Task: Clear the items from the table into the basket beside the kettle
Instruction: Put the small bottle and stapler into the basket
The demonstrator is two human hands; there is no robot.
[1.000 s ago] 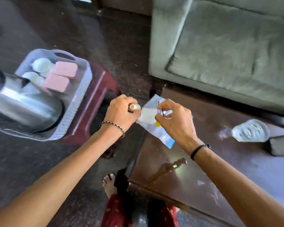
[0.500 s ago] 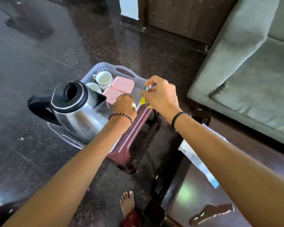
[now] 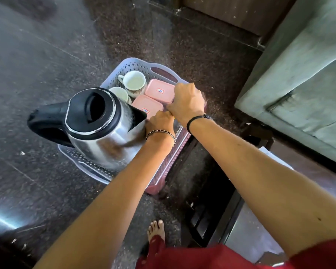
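Note:
A pale perforated basket (image 3: 136,62) sits on a maroon stool (image 3: 163,171), with a steel kettle (image 3: 105,136) standing at its near end. Two white cups (image 3: 134,81) and two pink lidded boxes (image 3: 159,91) lie inside it. My left hand (image 3: 160,122) is a closed fist low over the basket's right side, beside the kettle's spout. What it holds is hidden. My right hand (image 3: 188,102) is curled just above and behind it, touching it, next to the pink boxes. A sliver of yellow shows under its fingers.
The dark table (image 3: 250,230) is at the lower right, with a white packet (image 3: 275,160) lying at its far end behind my right forearm. A grey-green sofa (image 3: 303,74) fills the right side. My bare foot (image 3: 156,230) stands on the dark stone floor below the stool.
Both hands carried small items from the table across to the basket. They have since dropped lower into its right side, close together beside the pink boxes.

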